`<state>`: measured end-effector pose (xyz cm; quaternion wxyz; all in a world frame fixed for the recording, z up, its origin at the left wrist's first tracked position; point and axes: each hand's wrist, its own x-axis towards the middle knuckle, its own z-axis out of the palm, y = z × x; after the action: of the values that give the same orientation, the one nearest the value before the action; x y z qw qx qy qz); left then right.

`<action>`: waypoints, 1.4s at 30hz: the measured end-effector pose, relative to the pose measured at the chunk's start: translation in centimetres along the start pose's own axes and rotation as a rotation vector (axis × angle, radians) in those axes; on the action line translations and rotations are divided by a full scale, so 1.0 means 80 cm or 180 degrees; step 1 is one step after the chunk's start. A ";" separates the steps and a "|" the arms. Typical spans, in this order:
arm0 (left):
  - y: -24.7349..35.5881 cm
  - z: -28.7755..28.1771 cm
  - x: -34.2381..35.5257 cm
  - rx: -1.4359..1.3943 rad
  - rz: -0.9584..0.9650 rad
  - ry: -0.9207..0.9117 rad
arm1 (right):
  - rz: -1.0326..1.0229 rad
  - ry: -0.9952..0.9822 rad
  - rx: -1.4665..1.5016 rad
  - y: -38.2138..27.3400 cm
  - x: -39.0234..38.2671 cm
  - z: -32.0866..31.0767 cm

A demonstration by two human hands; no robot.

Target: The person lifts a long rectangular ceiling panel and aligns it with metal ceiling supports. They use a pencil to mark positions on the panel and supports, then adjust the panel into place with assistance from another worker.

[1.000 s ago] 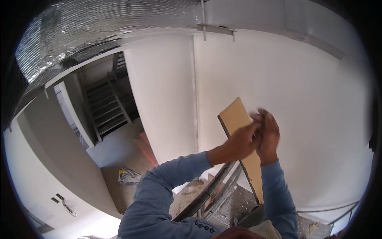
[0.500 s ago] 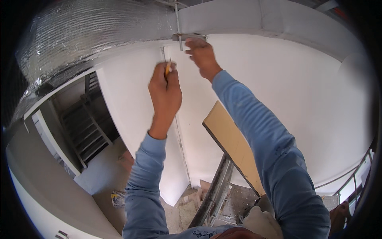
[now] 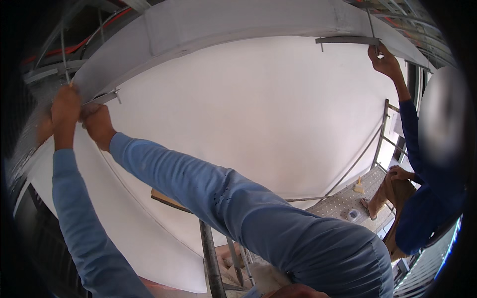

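At the upper left, my left hand (image 3: 66, 107) is raised and closed at the lower end of a thin hanging rod (image 3: 63, 49). A small orange bit shows at its top; what the fingers hold is hidden. Just beside and slightly lower, my right hand (image 3: 101, 125) is closed at the near end of a metal bar (image 3: 105, 96) under the grey duct (image 3: 223, 22). The bar's far end, with a short rod through it, sticks out to the right of the hand. A blurred skin-coloured patch lies left of my left hand.
A co-worker in dark blue (image 3: 415, 149) at the right reaches up to another metal bar (image 3: 348, 40). Scaffold rails (image 3: 381, 134) and a perforated platform (image 3: 338, 201) with a brush (image 3: 358, 186) stand below. A white wall (image 3: 238, 114) fills the middle.
My view has swung to the right, bringing the co-worker into sight. My right hand, earlier with fingers apart near the bar, is now closed at it; my left hand has risen to the rod.
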<state>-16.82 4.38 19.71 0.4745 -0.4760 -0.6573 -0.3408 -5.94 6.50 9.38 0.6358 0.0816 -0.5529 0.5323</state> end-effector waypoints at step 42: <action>-0.004 -0.016 0.025 0.0746 0.0679 0.0218 | -0.0472 0.0365 -0.0626 0.015 0.010 0.014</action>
<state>-16.91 3.69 22.00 0.5825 -0.4726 -0.6217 -0.2255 -7.71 6.69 9.85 0.7089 0.0290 -0.5577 0.4308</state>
